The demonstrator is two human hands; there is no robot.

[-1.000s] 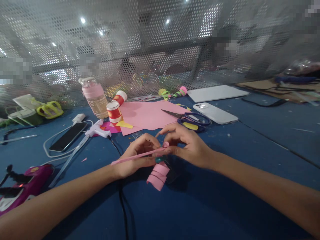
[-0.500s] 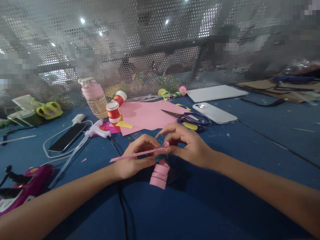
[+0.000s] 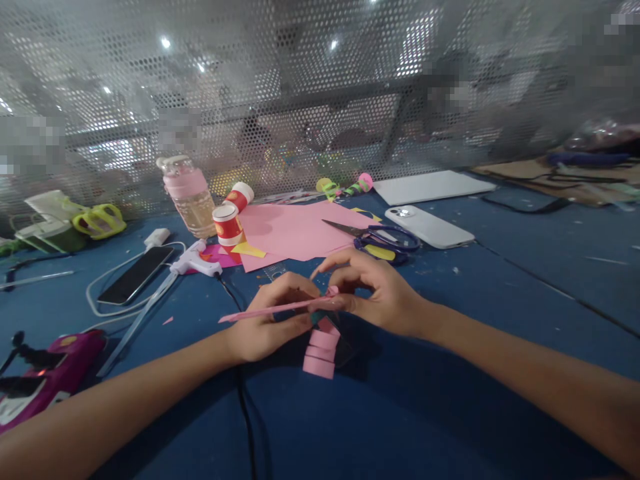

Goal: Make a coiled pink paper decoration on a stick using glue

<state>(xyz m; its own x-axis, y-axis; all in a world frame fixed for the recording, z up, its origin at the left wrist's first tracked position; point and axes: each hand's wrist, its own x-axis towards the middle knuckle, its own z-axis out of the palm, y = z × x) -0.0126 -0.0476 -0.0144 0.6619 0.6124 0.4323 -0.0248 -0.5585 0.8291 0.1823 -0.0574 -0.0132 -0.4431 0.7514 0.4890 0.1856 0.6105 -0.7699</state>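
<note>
My right hand (image 3: pixel 383 293) pinches the rolled end of a narrow pink paper strip (image 3: pixel 273 310) between thumb and fingers. The strip's straight tail stretches left across my left hand (image 3: pixel 277 317). My left hand is closed too, its fingers close to the roll and its thumb beside a small dark green piece (image 3: pixel 317 317). Below the fingers hangs a coiled pink paper curl (image 3: pixel 321 353) with several turns. How the curl joins the green piece is hidden by my fingers.
Beyond my hands lie pink paper sheets (image 3: pixel 290 230), blue-handled scissors (image 3: pixel 390 237) and a white phone (image 3: pixel 433 227). Leftward are a glue gun (image 3: pixel 200 259), a black phone (image 3: pixel 135 275), red cups (image 3: pixel 229 225), a bottle (image 3: pixel 187 197) and a magenta device (image 3: pixel 55 367). A perforated metal screen (image 3: pixel 300 100) stands behind.
The hanging pink curl has swung slightly to the right. The rolled end has turned a little between my right fingers; both hands stay almost in place.
</note>
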